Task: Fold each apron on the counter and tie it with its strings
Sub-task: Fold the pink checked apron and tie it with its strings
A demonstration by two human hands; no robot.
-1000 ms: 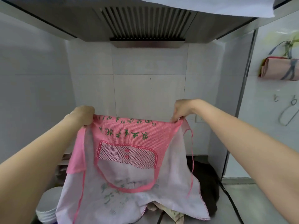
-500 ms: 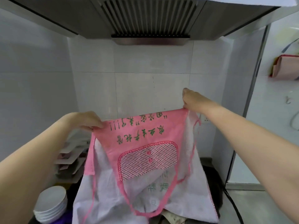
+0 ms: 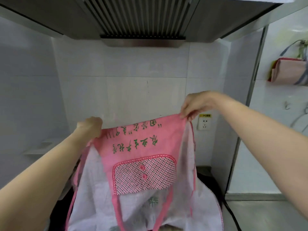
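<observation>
From the head view, a pink apron (image 3: 141, 165) is held up in the air in front of the tiled wall (image 3: 126, 94), below the range hood (image 3: 138, 19). Its upper edge is pinched at one corner by the left hand (image 3: 90, 126) and at the other by the right hand (image 3: 196, 104), which is raised higher — so the edge runs tilted. The cloth hangs limp, thin and light; it is judged soft and floppy, best taken at corners and hems. The pink strings (image 3: 166, 212) dangle in a loop below the checked pocket (image 3: 145, 174) — liable to tangle.
</observation>
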